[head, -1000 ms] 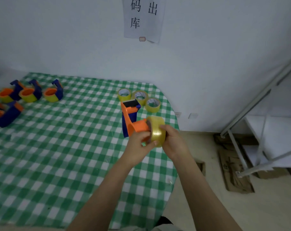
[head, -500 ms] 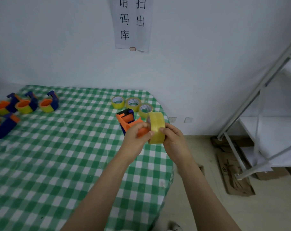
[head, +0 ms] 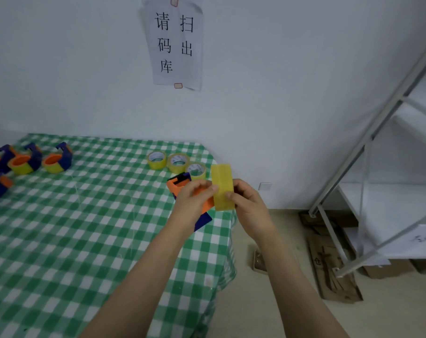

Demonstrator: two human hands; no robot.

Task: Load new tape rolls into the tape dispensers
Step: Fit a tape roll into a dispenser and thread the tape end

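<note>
At the far left of the table (head: pixel 73 228), loaded dispensers (head: pixel 24 163) in blue and orange sit in a cluster. Three spare rolls (head: pixel 176 162) lie flat near its back right corner. Just in front of them, the left hand (head: pixel 195 203) grips an orange-and-blue tape dispenser (head: pixel 175 187), held above the table's right edge. Beside it the yellow tape roll (head: pixel 222 187) stands edge-on, pinched by the right hand (head: pixel 249 203). A metal rack (head: pixel 377 142) stands far right.
</note>
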